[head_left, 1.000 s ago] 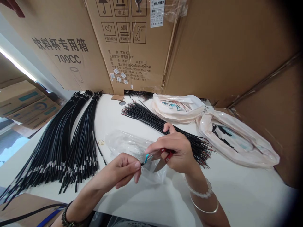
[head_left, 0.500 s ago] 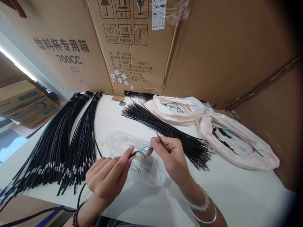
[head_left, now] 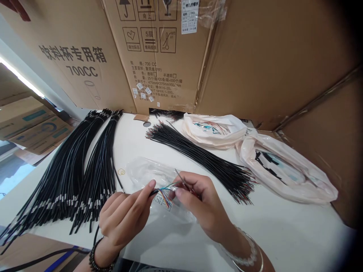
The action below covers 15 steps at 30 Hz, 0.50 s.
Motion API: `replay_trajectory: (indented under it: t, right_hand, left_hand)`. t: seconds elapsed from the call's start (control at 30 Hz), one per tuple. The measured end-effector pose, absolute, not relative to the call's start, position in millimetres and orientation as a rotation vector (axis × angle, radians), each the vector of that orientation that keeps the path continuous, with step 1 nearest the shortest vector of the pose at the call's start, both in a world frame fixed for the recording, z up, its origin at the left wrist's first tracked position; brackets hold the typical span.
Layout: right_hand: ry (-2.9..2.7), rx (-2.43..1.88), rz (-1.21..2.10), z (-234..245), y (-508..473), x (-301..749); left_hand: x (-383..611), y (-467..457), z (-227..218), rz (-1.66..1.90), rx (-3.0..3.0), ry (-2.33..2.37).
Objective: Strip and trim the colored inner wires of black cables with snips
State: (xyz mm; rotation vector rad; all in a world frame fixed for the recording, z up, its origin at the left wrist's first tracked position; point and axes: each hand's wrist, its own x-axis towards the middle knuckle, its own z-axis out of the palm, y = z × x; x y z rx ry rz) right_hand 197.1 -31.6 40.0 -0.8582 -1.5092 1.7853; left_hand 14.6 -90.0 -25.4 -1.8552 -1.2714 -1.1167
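My left hand [head_left: 127, 211] is closed around a black multi-core cable [head_left: 154, 192], thumb and index finger near its stripped end. Thin coloured wires [head_left: 164, 196], blue, green, orange and others, fan out from the jacket. My right hand [head_left: 198, 200] is closed too, its fingertips at the blue and green wires. A slim, pointed metal tool [head_left: 180, 176] sticks out of that hand; its reddish rear part is mostly covered, so its kind is unclear. Beneath the hands lies a clear plastic bag [head_left: 141, 170] with printed lettering.
Bundles of black cables [head_left: 70, 162] lie at the left, another cable bundle [head_left: 198, 153] behind my right hand. Two pale plastic bags [head_left: 300, 158] at the right hold wire scraps and black pieces. Large cardboard [head_left: 241, 68] walls the back of the white table [head_left: 283, 230].
My right hand has turned and lowered slightly, and the tool now points more to the upper left. The orange and other wires now hang downward, spread apart from the blue and green ones.
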Motion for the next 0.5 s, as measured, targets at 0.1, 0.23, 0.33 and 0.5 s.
replay_trajectory:
  t: [0.1, 0.23, 0.33, 0.5]
  right_hand:
    - [-1.459, -0.785, 1.831, 40, -39, 196]
    - [-1.364, -0.714, 1.931, 39, -45, 196]
    - [-1.333, -0.679, 2.014, 39, -48, 197]
    - [-1.363, -0.685, 2.019, 41, -53, 202]
  left_hand:
    - [9, -97, -31, -1.125, -1.870, -1.236]
    - [2, -109, -34, -1.101, -1.933, -1.253]
    - [-1, -112, -34, -1.092, -1.941, -1.214]
    - [-4, -117, -36, -1.083, -1.882, -1.149]
